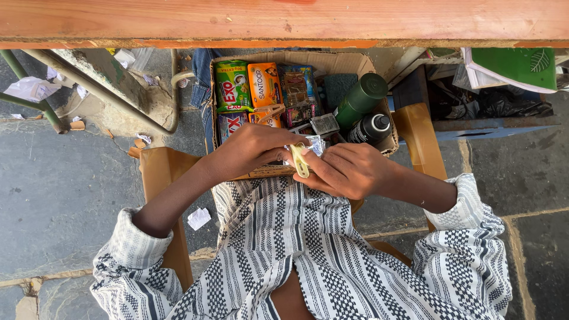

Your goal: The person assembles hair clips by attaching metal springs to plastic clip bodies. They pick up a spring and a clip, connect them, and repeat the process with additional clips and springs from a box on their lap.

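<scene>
Clip: a small pale yellow clip (pixel 300 160), held between both hands just above the near rim of the cardboard box (pixel 349 60)
Long axis: runs near to far, slightly slanted; one end points down toward the person's chest, the other toward the box
Sachet: a small silvery packet (pixel 314 144) touching the clip's far end, partly hidden by the fingers
Left hand (pixel 252 148): fingers curled, pinching the clip and sachet from the left
Right hand (pixel 349 170): fingers bent inward, thumb and fingertips closed on the clip from the right
Box place: on the person's lap, under the edge of the wooden desk (pixel 284 21)
Green packet (pixel 232 86): rectangular, far left of the box, red and white label
Orange packet (pixel 264 85): rectangular, just right of the green one
Dark patterned packets (pixel 298 89): middle of the box, upright, edges overlapping
Green bottle (pixel 361 99): cylindrical, lying tilted at the right side, cap end toward the far right
Black can (pixel 370 128): cylindrical, just beside the green bottle, nearer the right hand
Green folder (pixel 521 66): flat, with a pale leaf mark, upper right, well apart from the box
Floor (pixel 59 178): grey stone slabs with scraps of paper
</scene>
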